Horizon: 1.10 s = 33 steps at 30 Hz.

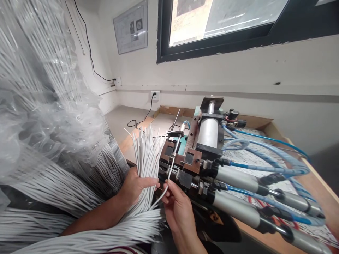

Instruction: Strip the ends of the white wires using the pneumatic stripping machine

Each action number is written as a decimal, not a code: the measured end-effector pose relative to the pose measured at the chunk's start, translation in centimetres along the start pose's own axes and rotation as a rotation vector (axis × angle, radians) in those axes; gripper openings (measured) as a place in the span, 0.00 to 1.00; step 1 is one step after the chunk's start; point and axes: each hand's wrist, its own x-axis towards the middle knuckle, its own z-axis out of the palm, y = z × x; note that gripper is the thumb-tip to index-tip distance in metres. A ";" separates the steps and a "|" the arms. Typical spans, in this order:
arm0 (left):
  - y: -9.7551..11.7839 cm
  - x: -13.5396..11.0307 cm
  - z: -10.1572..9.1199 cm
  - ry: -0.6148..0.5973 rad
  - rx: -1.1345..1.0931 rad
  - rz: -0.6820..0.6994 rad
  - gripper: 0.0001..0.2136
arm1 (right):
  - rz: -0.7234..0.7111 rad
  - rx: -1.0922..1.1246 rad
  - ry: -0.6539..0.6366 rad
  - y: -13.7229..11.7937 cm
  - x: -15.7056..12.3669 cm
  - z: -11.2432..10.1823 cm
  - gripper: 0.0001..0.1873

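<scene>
Left grip (137, 188): wrapped around a bunch of pale wires (148, 158), tops poking up above it.
Right grip (179, 203): pinched on one wire (161, 198).
One wire's top: above the right grip, by the machine (208, 132).

The left hand (138, 187) is wrapped closed, while the right hand (167, 188) seems to pinch between thumb and forefinger.

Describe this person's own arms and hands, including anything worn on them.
The left hand and right hand are bare, with no gloves or rings showing. The left forearm and the visible part of the right forearm are uncovered too: no sleeve, watch or bracelet shows. Any sleeves higher up are out of view.
</scene>
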 end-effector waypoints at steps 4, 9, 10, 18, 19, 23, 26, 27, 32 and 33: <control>0.0 0.0 0.0 0.003 -0.011 0.003 0.07 | 0.073 0.064 -0.014 -0.1 0.2 0.1 0.13; -0.3 -0.2 -0.1 -0.006 -0.033 0.021 0.08 | 0.154 0.050 -0.108 -0.3 -0.2 0.4 0.15; -0.4 -0.3 -0.1 -0.005 -0.036 0.024 0.08 | 0.147 0.027 -0.133 -0.3 -0.4 0.5 0.16; -1.0 -0.9 -0.2 -0.003 0.026 0.008 0.05 | 0.014 -0.183 -0.106 0.5 -1.1 0.5 0.18; -1.0 -1.0 -0.3 0.005 0.026 0.011 0.06 | -0.001 -0.174 -0.088 0.7 -1.2 0.4 0.18; -1.1 -0.8 -0.5 0.022 0.020 0.008 0.05 | -0.072 -0.108 -0.025 1.0 -1.1 0.1 0.16; -0.9 -0.5 -0.5 0.033 0.019 -0.002 0.07 | -0.083 -0.034 0.050 0.6 -0.7 0.2 0.17; -0.8 -0.4 -0.5 0.035 0.016 -0.003 0.07 | -0.076 -0.012 0.067 0.5 -0.6 0.3 0.17; -0.2 -0.1 -0.3 0.022 0.004 0.013 0.07 | -0.036 0.010 0.039 -0.1 0.0 0.5 0.15; -0.2 -0.1 -0.3 0.016 -0.003 0.018 0.07 | -0.028 0.008 0.035 -0.1 0.0 0.6 0.15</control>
